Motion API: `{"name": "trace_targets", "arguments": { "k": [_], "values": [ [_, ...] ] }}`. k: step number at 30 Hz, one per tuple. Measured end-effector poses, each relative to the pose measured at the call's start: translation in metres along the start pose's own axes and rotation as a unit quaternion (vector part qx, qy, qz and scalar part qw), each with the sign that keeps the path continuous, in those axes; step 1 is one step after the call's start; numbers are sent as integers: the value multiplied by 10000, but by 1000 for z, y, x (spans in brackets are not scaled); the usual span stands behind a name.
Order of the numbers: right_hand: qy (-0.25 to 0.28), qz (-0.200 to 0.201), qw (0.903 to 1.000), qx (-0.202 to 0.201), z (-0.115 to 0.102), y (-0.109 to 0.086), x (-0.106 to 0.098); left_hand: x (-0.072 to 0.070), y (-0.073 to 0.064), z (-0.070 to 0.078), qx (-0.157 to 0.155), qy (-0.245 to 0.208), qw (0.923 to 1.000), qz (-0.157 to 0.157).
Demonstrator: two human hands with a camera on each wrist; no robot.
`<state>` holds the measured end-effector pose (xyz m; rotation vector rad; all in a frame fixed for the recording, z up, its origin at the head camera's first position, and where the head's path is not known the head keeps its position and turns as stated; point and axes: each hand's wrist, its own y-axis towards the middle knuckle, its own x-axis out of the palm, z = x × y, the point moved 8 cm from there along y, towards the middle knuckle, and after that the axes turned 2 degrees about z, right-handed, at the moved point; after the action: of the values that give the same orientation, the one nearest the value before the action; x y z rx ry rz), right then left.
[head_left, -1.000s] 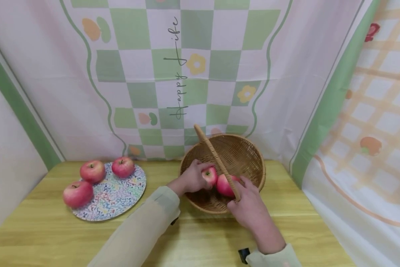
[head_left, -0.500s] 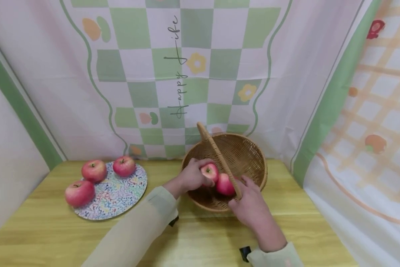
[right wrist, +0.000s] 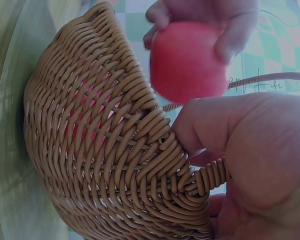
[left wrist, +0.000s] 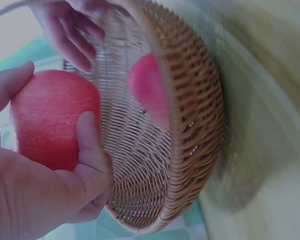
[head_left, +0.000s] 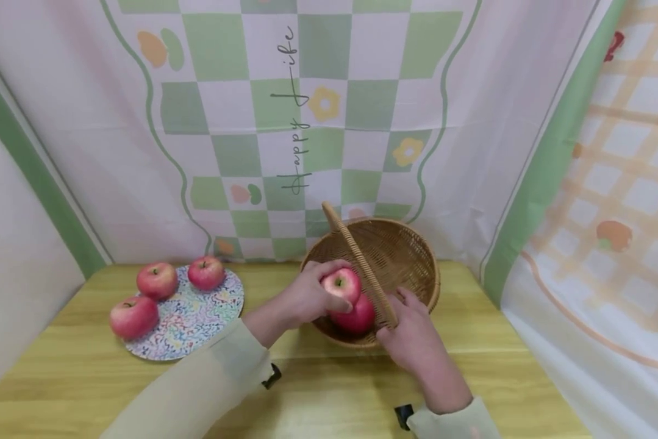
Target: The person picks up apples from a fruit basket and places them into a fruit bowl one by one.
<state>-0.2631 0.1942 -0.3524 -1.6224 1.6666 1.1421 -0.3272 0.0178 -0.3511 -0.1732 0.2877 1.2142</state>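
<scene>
In the head view my left hand (head_left: 307, 296) grips a red apple (head_left: 342, 281), thumb and fingers around its sides. The apple is up at the rim of a round wicker basket (head_left: 408, 253); the left wrist view shows this apple (left wrist: 55, 122) outside the weave. Inside the basket a second apple (head_left: 358, 317) lies low, partly covered by the held one. My right hand (head_left: 413, 338) holds the basket at the near end of its arched handle (head_left: 356, 253). The right wrist view shows thumb and fingers around the handle's wrapped base (right wrist: 212, 175).
To the left, a round plate (head_left: 191, 326) with a colourful squiggle pattern carries several apples, one (head_left: 133, 317) overhanging its edge. The wooden table (head_left: 329, 390) ends at a checked curtain (head_left: 329, 146) close behind the basket.
My left hand has raised its apple out of the basket's hollow and drawn slightly back left. The other apple has shifted left inside. My right hand stays at the handle.
</scene>
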Motion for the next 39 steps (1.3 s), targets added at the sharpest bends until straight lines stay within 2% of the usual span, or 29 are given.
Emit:
{"name": "trace_targets", "arguments": {
  "k": [3, 11, 18, 24, 30, 35, 39],
  "values": [
    [81, 6, 10000, 52, 1, 0, 0, -2, -15, 2, 18, -32, 10000, -57],
    [103, 27, 9999, -1, 0, 0, 0, -13, -51, -4, 185, 258, 9994, -165],
    [116, 64, 9999, -42, 0, 0, 0, -34, -87, -11, 230, 518, 9980, -273],
    [95, 21, 9999, -82, -1, 0, 0, -65, -115, -24, 111, 677, 9976, -18],
    [113, -81, 9999, -6, -1, -1, 0, -111, -138, -52, -169, 475, 9976, 479],
    [122, -65, 9999, -7, 0, -1, 1, -151, -151, -74, -332, 434, 9941, 937],
    [84, 0, 9999, -57, 0, -1, 1, -170, -156, -84, -348, 774, 9893, 1185]
  ]
}}
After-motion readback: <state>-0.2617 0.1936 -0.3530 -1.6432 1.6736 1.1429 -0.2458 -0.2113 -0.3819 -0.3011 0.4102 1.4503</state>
